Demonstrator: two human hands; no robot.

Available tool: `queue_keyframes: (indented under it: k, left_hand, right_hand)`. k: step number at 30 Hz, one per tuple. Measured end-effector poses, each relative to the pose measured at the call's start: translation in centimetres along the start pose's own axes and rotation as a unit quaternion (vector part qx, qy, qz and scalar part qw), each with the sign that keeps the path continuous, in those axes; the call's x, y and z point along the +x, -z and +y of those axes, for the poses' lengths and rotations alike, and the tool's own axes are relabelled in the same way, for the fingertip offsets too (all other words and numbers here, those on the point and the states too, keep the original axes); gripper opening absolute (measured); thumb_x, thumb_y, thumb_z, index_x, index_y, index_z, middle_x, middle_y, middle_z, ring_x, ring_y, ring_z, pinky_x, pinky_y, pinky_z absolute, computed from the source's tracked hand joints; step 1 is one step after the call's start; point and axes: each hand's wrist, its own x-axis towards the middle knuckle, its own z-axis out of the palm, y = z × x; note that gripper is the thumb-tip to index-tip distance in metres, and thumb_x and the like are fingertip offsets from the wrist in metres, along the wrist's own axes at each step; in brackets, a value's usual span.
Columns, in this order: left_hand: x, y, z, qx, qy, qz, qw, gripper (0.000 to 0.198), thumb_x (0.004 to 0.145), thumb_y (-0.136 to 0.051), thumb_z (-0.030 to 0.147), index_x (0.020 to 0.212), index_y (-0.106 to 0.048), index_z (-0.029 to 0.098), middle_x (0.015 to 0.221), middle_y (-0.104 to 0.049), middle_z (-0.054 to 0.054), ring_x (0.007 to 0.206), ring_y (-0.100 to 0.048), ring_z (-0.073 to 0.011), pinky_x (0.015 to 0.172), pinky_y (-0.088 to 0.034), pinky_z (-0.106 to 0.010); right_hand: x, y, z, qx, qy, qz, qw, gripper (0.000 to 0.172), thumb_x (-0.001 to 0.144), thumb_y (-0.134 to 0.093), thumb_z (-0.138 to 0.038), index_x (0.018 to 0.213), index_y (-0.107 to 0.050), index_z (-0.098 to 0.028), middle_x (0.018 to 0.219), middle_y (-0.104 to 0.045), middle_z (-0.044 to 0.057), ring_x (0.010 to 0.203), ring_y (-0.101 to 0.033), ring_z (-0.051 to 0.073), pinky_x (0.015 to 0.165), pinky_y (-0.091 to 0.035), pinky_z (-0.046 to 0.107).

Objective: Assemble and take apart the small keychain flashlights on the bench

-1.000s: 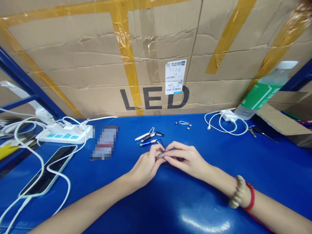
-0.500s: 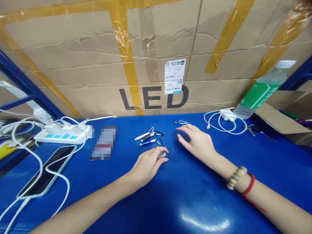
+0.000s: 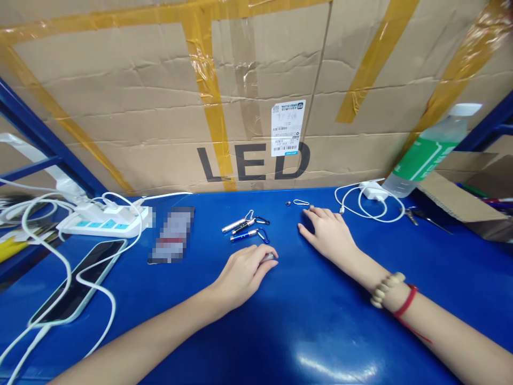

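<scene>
Short grey metallic piece [image 3: 267,258]: mostly covered by the fingers [image 3: 262,250] of the bare left hand [image 3: 242,272]; its ends cannot be made out. Bare right hand [image 3: 332,232] hides the blue glossy worktop [image 3: 248,331] directly beneath it. Tiny dark metallic piece [image 3: 287,203] near the far edge: too small to identify. White rectangular paper label [image 3: 287,128]: fine print illegible. Flat dark-edged rectangle [image 3: 171,235]: face pixelated. Large brown cardboard box [image 3: 160,117]: cut off at top. Open brown carton [image 3: 451,198]: cropped at right, contents partly hidden. Both forearms: cropped.
</scene>
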Motion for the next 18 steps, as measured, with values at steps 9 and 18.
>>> queue_keyframes:
  k: [9,18]
  left_hand:
    - [0.04,-0.02,0.04,-0.002,-0.005,0.0,1.0,0.013,0.09,-0.04,0.024,0.094,-0.052,0.021,0.084,-0.063,0.0,0.075,-0.059,-0.0129,0.073,-0.044,-0.024]
    - [-0.01,-0.23,-0.17,0.01,-0.011,0.031,0.999,0.013,0.09,-0.037,0.023,0.083,-0.048,0.019,0.076,-0.06,0.0,0.069,-0.056,-0.0129,0.066,-0.042,-0.024]
  right_hand:
    - [-0.01,-0.05,0.06,0.006,0.008,0.0,1.0,0.037,0.086,-0.042,-0.033,0.114,-0.056,-0.013,0.116,-0.058,0.013,0.098,-0.053,0.027,0.08,-0.038,0.037]
    - [0.18,0.19,0.22,0.077,0.06,0.019,0.995,0.025,0.085,-0.047,-0.024,0.105,-0.06,-0.017,0.101,-0.064,0.008,0.096,-0.055,0.023,0.075,-0.042,0.034]
